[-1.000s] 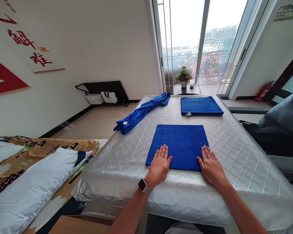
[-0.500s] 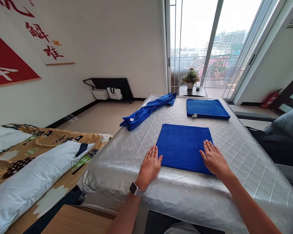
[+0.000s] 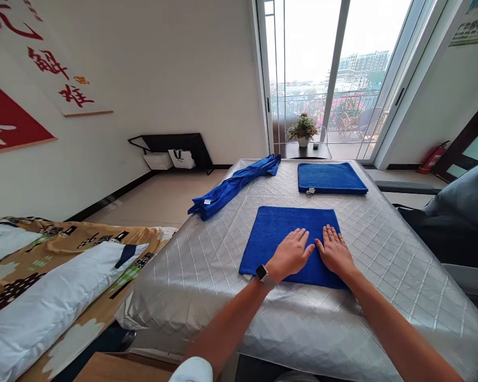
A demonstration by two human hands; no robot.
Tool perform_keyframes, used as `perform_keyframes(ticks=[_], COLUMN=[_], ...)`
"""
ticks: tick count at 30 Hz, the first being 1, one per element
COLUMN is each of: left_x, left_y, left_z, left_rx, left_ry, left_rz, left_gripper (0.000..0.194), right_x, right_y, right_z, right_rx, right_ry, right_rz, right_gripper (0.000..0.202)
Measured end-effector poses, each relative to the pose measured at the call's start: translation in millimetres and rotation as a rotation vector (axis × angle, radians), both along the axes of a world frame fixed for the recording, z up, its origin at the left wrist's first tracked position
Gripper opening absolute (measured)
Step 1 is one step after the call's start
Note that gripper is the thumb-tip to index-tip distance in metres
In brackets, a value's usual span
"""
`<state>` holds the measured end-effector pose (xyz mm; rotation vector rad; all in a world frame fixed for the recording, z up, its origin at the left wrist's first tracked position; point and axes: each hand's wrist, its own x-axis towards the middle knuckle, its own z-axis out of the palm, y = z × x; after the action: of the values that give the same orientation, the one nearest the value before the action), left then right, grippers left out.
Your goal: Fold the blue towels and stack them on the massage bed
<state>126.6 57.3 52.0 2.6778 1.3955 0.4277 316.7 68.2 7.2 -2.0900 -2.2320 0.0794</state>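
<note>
A flat blue cloth (image 3: 269,233) lies on the silver quilted cover (image 3: 386,265) in front of me. My left hand (image 3: 290,253), with a watch on its wrist, rests palm down over the middle of the cloth. Just right of it, my right hand (image 3: 335,253) lies on the cloth near its right edge, fingers extended. The thumbs nearly meet. Neither hand grips anything. Farther back is a neat blue folded stack (image 3: 330,178) with a white tag. A bunched blue cloth (image 3: 237,185) stretches along the cover's left edge.
At left, a white pillow (image 3: 63,302) lies on a patterned brown blanket (image 3: 143,239). A potted plant (image 3: 303,130) stands on a small table behind the cover. Dark bags (image 3: 446,228) are at right, and a cardboard-brown surface (image 3: 115,367) is at lower left.
My left hand has moved right, from the cloth's left edge to its middle. My right hand stays near the right side. The view has shifted slightly.
</note>
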Motion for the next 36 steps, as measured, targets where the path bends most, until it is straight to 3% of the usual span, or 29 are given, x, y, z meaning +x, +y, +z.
perform_keyframes(ticks=[3, 6, 9, 12, 17, 20, 23, 27, 32, 36], left_x=[47.0, 53.0, 26.0, -17.8, -96.5, -127.7, -137.9, -136.2, -138.8, -140.9], left_y=[19.6, 27.8, 27.5, 28.1, 38.2, 43.3, 45.0, 44.7, 46.4, 47.2], left_z=[-14.2, -27.3, -31.0, -28.3, -29.0, -33.2, -35.9, -38.0, -43.3, -44.4], left_rx=[-0.017, 0.006, 0.02, -0.001, -0.065, -0.106, -0.161, -0.144, -0.081, -0.05], left_ry=[0.018, 0.012, 0.023, 0.052, 0.089, 0.082, 0.079, 0.08, 0.088, 0.096], left_rz=[-0.1, -0.097, -0.063, 0.019, 0.293, 0.399, 0.432, 0.435, 0.418, 0.419], left_gripper=[0.067, 0.07, 0.075, 0.076, 0.074, 0.076, 0.081, 0.084, 0.082, 0.079], right_x=[2.8, 3.8, 2.1, 0.7, 2.2, 3.1, 4.7, 10.1, 12.2, 8.5], right_y=[-0.8, 0.0, 1.9, 3.5, 5.5, 5.8, 5.8, 14.3, 53.8, 85.8], right_z=[-1.7, -3.5, -2.8, -2.2, -8.7, -13.0, -11.9, 1.8, 23.8, 23.3], right_rx=[0.014, 0.032, 0.032, 0.022, 0.026, 0.037, 0.018, -0.081, -0.098, 0.007], right_ry=[-0.023, -0.052, -0.041, -0.008, -0.011, -0.019, -0.023, -0.045, -0.02, 0.052], right_rz=[0.03, 0.037, 0.029, 0.018, 0.01, 0.011, -0.001, 0.05, 0.091, 0.001], right_gripper=[0.065, 0.065, 0.07, 0.073, 0.073, 0.073, 0.073, 0.072, 0.069, 0.07])
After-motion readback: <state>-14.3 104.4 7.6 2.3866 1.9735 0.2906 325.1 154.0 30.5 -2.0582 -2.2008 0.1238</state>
